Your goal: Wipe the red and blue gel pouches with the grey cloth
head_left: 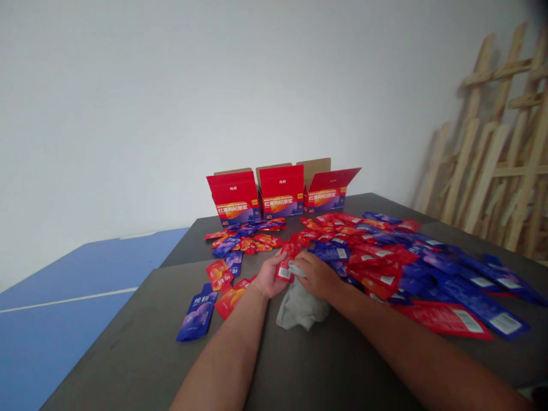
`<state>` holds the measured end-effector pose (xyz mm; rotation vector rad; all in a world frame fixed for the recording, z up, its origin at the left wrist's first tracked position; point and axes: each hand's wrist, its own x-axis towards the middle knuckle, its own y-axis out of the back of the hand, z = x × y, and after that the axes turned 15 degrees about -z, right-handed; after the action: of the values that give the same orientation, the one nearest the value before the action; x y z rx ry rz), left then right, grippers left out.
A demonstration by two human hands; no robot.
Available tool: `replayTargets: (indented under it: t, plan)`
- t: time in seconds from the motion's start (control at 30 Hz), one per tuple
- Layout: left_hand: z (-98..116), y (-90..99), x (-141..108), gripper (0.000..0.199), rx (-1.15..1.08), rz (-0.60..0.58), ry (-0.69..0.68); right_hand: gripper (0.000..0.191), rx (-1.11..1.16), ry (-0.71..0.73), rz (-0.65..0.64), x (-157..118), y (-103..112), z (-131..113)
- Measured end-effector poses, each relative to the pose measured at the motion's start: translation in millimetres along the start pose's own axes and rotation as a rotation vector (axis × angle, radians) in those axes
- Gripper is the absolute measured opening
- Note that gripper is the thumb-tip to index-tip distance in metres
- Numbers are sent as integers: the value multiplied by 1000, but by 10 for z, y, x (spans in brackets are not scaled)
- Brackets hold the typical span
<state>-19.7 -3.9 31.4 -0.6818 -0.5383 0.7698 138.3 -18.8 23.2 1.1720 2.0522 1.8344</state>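
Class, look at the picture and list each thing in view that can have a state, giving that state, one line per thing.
Left hand: closed on a red pouch
Right hand: closed on a cloth
Red pouch: held; whether sealed, cannot tell
Cloth: crumpled
Left box: upright, open
Middle box: upright, open
Right box: upright, open
Right pile: loose, heaped

Background: pale, plain wall point(171, 103). Left: blue table point(81, 337), a thin white line point(85, 297) running across its top. Right: wooden frames point(486, 178), their long slats tilted and joined by crosspieces point(514, 69).
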Motion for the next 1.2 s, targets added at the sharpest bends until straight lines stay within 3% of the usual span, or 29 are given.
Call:
replayTargets:
  t: [0.27,0.47,0.57,0.67,0.8,0.87,1.0,1.2]
  plan:
    - [-40,-35,-46,45,73,-151,159,16,60,-246,224,17,-6,255]
    - [-24,-35,-59,54,77,-149,203,7,42,-394,345,47,80,375]
    - [-12,1,-40,52,45,-118,163,9,35,-442,412,48,151,388]
    - [15,66,-7,45,-3,-1,50,11,47,-319,406,29,179,294]
    - [62,123,21,40,-78,57,10,25,73,42,126,-10,97,50]
    - [74,119,23,42,-103,36,51,28,61,135,-1,-19,27,-48]
    - [58,68,16,43,-113,4,126,28,21,157,-64,-9,-59,-114]
    - [-34,15,-9,33,-57,18,191,28,96,0,94,30,-17,-54]
